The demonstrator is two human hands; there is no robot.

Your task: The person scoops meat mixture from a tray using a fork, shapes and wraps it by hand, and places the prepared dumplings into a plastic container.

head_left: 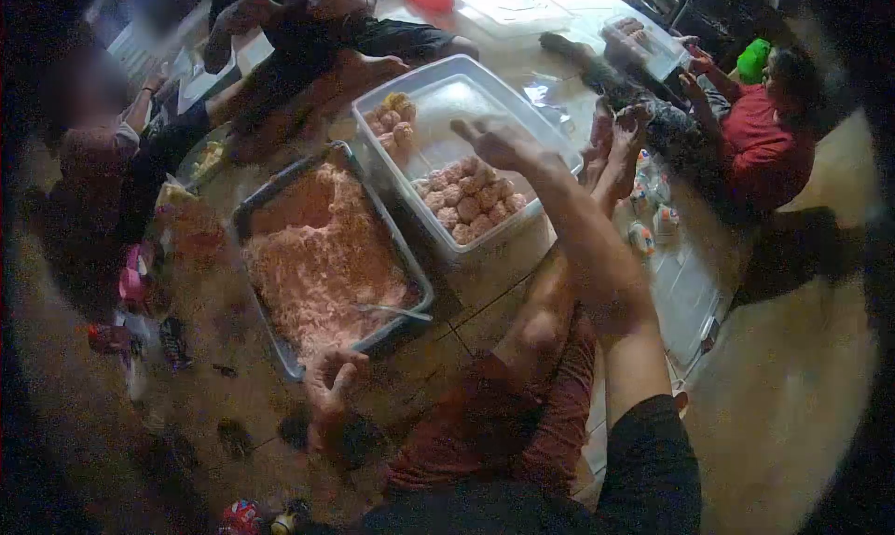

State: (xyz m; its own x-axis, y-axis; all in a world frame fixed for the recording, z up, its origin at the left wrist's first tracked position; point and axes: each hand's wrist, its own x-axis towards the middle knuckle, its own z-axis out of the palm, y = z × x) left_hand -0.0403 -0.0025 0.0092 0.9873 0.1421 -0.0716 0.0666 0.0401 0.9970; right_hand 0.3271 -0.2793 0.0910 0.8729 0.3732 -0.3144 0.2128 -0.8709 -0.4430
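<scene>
My right hand [503,150] is over a clear plastic box [550,153], open, its fingers stretched out and slightly blurred. Below it, round pinkish balls [471,199] are piled in the box's near end, and a smaller group of yellowish-pink balls [392,120] sits in the left corner. To the left is a dark tray [378,185] filled with a crumbly pinkish mixture [322,255]. A thin light-coloured utensil [396,312] rests at the tray's right rim. Near the tray's closest corner, my left hand [336,377] has curled fingers; whatever they may hold is hidden.
Several small white containers [653,204] stand on the floor beside a clear lid [685,293]. A person in red [769,148] sits at right near another box of balls [643,41]. Other people sit at left and back. A pink item [135,272] lies at left.
</scene>
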